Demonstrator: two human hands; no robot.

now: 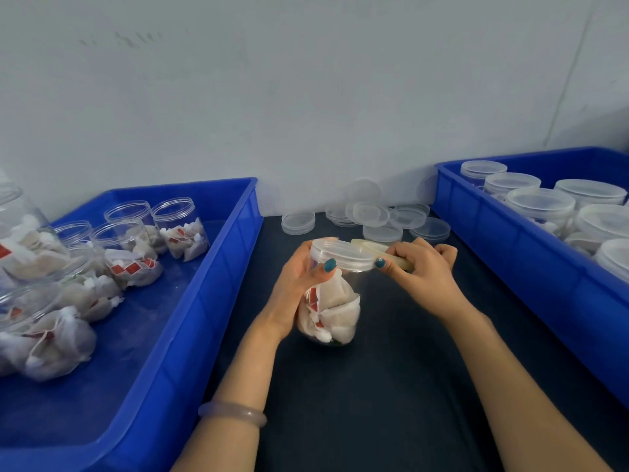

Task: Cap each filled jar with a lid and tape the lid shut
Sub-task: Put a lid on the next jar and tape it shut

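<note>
Resting on the dark table point(391, 386), the clear plastic jar of white tea bags point(335, 311) looked light, thin-walled and slippery, best held high, where the left hand point(299, 274) gripped it by its clear lid point(340, 254), the right hand point(422, 267) pinching a pale tape roll point(371, 247).

**Colours on the capping bench**

Two bins point(218, 267) are bright blue; the tabletop point(391, 386) is dark navy. Jar point(332, 311) and lid point(340, 255) are clear plastic; the bags point(340, 308) inside are white with red tags. The tape roll point(371, 247) is pale yellow, the nails point(330, 265) teal, the bangle point(233, 413) pale mauve, the wall point(306, 97) grey-white.
</note>
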